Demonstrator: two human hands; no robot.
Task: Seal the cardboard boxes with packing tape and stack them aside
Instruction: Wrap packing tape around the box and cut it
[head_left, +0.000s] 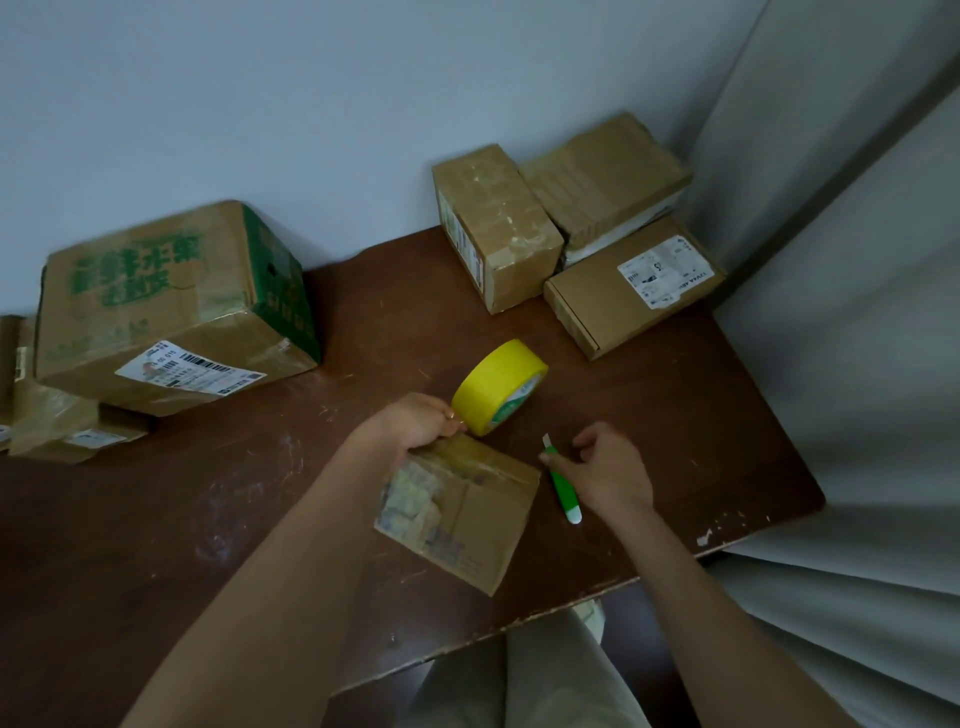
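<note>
A small worn cardboard box (467, 514) lies on the brown table (208, 519) in front of me. My left hand (421, 421) grips a yellow roll of packing tape (498, 387) at the box's far edge, the roll tilted on its rim. My right hand (608, 467) hovers just right of the box with loosely curled fingers. Its thumb tip is at a green and white box cutter (563, 488) that lies on the table; I cannot tell if it touches it.
A large box with green print (171, 306) sits on smaller boxes (67, 431) at the left. Three boxes (493, 223) (608, 176) (634, 288) stand at the back right by the wall. A grey curtain (857, 364) hangs along the table's right edge.
</note>
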